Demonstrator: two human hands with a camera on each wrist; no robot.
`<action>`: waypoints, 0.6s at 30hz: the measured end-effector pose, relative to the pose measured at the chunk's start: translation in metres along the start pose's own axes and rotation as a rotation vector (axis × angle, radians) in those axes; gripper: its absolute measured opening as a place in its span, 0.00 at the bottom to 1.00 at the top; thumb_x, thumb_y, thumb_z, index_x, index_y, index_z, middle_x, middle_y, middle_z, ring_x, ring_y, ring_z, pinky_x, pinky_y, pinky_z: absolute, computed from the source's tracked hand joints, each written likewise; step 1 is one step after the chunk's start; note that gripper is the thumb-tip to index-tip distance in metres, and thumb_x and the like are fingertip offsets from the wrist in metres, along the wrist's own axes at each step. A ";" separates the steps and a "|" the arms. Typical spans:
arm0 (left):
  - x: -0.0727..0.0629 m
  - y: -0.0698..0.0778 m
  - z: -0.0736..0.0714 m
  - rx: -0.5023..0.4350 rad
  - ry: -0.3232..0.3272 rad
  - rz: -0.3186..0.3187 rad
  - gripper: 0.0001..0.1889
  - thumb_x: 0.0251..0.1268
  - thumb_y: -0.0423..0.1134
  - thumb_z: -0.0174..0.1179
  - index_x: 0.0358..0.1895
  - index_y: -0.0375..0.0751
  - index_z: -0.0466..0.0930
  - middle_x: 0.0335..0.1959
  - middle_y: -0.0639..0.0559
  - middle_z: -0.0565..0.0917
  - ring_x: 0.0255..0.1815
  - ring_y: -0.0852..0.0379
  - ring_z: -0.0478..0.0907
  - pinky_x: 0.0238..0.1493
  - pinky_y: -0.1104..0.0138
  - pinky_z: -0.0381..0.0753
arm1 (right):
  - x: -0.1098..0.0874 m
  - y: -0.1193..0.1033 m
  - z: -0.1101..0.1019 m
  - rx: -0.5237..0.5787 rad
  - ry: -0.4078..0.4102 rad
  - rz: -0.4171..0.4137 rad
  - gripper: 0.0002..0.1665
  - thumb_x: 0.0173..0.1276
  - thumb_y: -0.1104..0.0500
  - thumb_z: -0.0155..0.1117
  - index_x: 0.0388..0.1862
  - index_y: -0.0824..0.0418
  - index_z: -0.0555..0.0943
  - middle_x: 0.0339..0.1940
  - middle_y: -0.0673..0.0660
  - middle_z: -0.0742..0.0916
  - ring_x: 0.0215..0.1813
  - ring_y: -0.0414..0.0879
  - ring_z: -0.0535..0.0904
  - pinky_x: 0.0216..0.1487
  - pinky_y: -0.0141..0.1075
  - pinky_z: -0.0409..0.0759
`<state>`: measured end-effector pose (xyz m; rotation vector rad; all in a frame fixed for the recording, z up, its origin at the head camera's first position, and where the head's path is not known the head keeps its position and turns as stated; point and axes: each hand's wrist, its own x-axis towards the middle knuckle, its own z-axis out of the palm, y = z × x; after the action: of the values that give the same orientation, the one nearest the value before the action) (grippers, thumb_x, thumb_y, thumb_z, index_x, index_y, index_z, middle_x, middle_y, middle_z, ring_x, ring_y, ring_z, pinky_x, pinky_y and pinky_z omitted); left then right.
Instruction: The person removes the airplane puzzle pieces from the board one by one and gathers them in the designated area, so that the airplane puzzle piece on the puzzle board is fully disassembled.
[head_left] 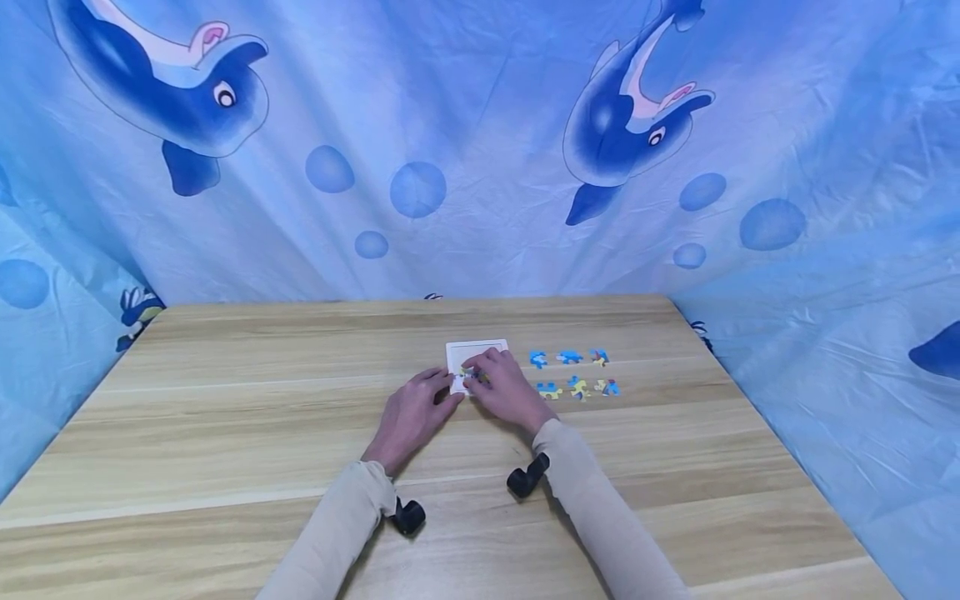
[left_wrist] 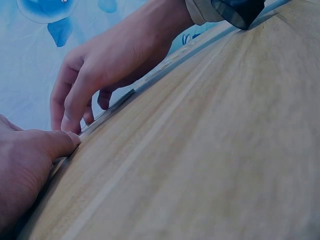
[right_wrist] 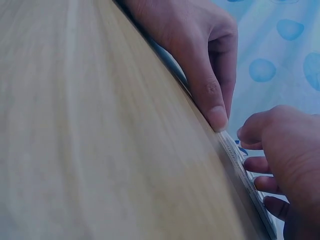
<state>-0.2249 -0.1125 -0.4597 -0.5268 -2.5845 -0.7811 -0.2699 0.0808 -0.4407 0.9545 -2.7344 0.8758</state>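
A small white puzzle tray (head_left: pixel 452 357) lies on the wooden table, its near part overlapped by both hands in the head view. My left hand (head_left: pixel 412 412) grips its near left corner, thumb at the near edge and fingertips at the left side. Over the tray reaches my right hand (head_left: pixel 507 389), with thumb and index finger bent around a small colourful puzzle piece. In the right wrist view a dark blue bit of that piece (right_wrist: pixel 241 148) shows under the fingertip. The other right fingers (right_wrist: pixel 266 184) curl over the tray's edge area.
To the right of the tray, several loose blue and yellow puzzle pieces (head_left: pixel 570 357) lie in two rows on the table (head_left: pixel 225 433). A blue curtain (head_left: pixel 480 150) printed with dolphins hangs behind and on both sides. Each wrist wears a black camera (head_left: pixel 409 517).
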 end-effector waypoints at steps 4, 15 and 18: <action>0.000 -0.001 0.000 0.007 0.004 0.005 0.17 0.69 0.44 0.70 0.54 0.37 0.89 0.58 0.37 0.85 0.59 0.39 0.83 0.53 0.47 0.84 | 0.002 -0.001 0.001 -0.007 -0.010 -0.002 0.16 0.78 0.57 0.62 0.58 0.63 0.83 0.51 0.58 0.82 0.53 0.53 0.72 0.57 0.48 0.72; 0.000 0.000 0.000 0.003 0.000 0.002 0.17 0.70 0.44 0.69 0.54 0.36 0.89 0.58 0.37 0.85 0.59 0.39 0.82 0.54 0.47 0.84 | 0.003 -0.002 0.004 -0.044 -0.007 -0.005 0.16 0.77 0.58 0.62 0.57 0.65 0.84 0.51 0.59 0.81 0.52 0.54 0.71 0.57 0.47 0.72; 0.000 0.000 -0.001 0.000 0.002 0.001 0.17 0.69 0.44 0.70 0.54 0.36 0.89 0.58 0.36 0.85 0.59 0.38 0.82 0.54 0.47 0.84 | 0.004 -0.002 0.006 -0.052 0.004 0.002 0.15 0.77 0.58 0.63 0.56 0.64 0.84 0.51 0.58 0.81 0.52 0.54 0.72 0.57 0.47 0.72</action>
<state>-0.2245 -0.1128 -0.4593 -0.5277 -2.5824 -0.7806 -0.2715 0.0748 -0.4435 0.9399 -2.7413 0.8015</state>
